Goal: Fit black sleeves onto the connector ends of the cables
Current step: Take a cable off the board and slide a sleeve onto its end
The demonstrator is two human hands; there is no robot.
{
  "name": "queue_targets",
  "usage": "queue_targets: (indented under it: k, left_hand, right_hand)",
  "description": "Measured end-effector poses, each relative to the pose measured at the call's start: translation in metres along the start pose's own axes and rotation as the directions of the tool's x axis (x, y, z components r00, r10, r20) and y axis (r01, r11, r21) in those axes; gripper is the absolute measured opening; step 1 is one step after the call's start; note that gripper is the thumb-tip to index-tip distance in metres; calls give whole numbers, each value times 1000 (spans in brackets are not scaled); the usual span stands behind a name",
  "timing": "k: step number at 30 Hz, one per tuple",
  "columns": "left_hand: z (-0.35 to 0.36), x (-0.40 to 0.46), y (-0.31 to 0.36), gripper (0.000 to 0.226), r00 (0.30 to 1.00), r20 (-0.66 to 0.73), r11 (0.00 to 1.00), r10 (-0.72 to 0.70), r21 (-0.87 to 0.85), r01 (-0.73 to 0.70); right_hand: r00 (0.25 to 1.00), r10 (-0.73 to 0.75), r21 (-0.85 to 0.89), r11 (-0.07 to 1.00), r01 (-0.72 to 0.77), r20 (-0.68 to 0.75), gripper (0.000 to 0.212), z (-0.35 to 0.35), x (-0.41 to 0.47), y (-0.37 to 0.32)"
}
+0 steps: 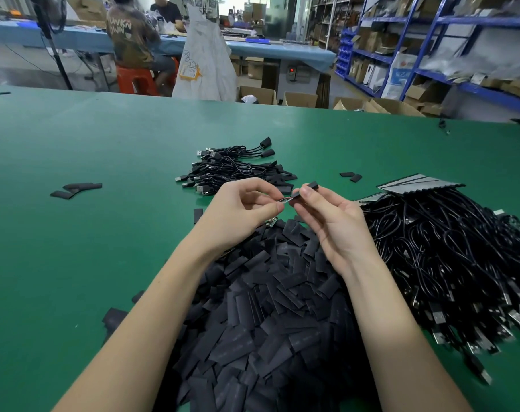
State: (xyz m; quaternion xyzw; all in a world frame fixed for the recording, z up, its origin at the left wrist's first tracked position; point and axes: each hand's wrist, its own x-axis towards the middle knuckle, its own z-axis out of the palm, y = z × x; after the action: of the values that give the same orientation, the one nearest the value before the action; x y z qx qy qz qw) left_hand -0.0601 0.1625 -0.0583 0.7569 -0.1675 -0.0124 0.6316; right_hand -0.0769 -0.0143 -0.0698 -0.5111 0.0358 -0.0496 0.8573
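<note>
My left hand (241, 209) pinches the connector end of a cable (286, 200) between thumb and fingertips. My right hand (327, 218) pinches a black sleeve (308, 187) and holds its mouth against that connector end. Both hands hover above a large heap of flat black sleeves (267, 307) at the near centre. A tangled pile of black cables (449, 257) with bare USB plugs lies to the right. Behind my hands sits a smaller bundle of cables with sleeves on their ends (235, 171).
The green table (74, 248) carries a few stray sleeves at the left (74, 188) and behind right (351, 176). Beyond the far edge are cardboard boxes (300, 99), a white sack (205, 60), blue shelving (431, 49) and a seated person (134, 37).
</note>
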Motion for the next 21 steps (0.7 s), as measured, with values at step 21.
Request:
queue_targets:
  k: [21]
  left_hand:
    - [-1,0,-2,10,999,-34,999,22,31,-21]
  right_hand:
    - [1000,13,15,1000,-13,-5,5,7,-3,1]
